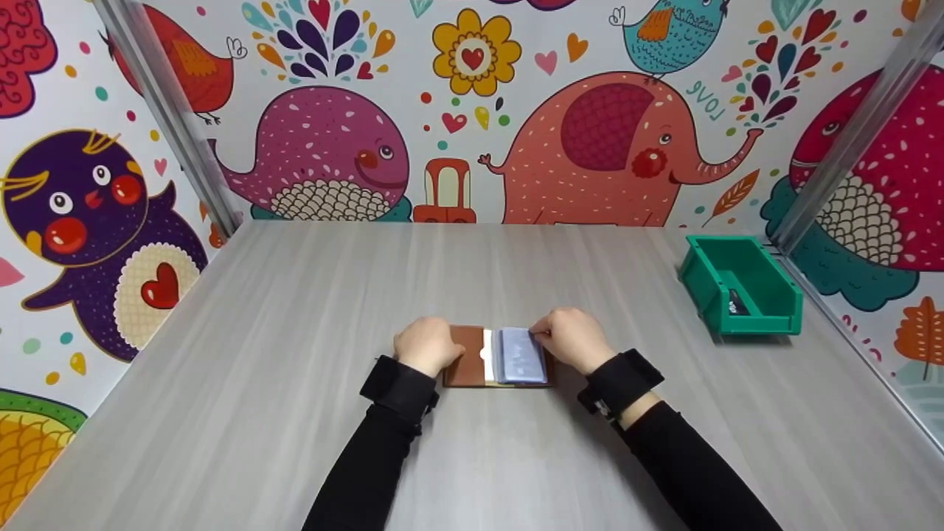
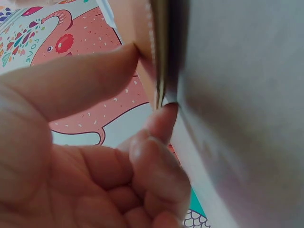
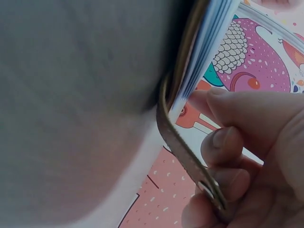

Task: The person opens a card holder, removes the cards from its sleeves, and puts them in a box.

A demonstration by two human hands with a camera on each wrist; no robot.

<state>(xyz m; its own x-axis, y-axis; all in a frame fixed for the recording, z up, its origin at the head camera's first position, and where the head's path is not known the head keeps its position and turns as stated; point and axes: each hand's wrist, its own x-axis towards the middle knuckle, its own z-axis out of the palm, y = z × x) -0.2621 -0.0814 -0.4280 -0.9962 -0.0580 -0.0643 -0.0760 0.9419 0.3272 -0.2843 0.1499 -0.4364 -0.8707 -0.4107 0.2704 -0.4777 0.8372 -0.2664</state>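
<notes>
**Wallet lying open on table, a hand on each side**

Text first: only readable word is "LOVE", printed on the back wall beside the elephant's trunk; it reads reversed in the head view. Some pink lettering on the right wall is too cut off to read. Right wristband has a small pale mark, illegible. No brand readable on the wallet.

Containers:
- Wallet: brown, flat, near table centre, between the hands. Stack of clear sleeves on its right half; white strip with a rounded notch by the spine. Can't tell what's in the sleeves. A strap with a metal snap sticks out from its right side.
- Green bin: far right of table, well apart from the wallet. Holds a small dark-and-white item, too small to identify.

Hands:
- Left hand: clamped on the wallet's left cover, thumb on the inner face, a fingertip under the edge.
- Right hand: thumb and finger pinch the sleeves at the upper right corner. Other fingers curled, strap lying against them.
</notes>
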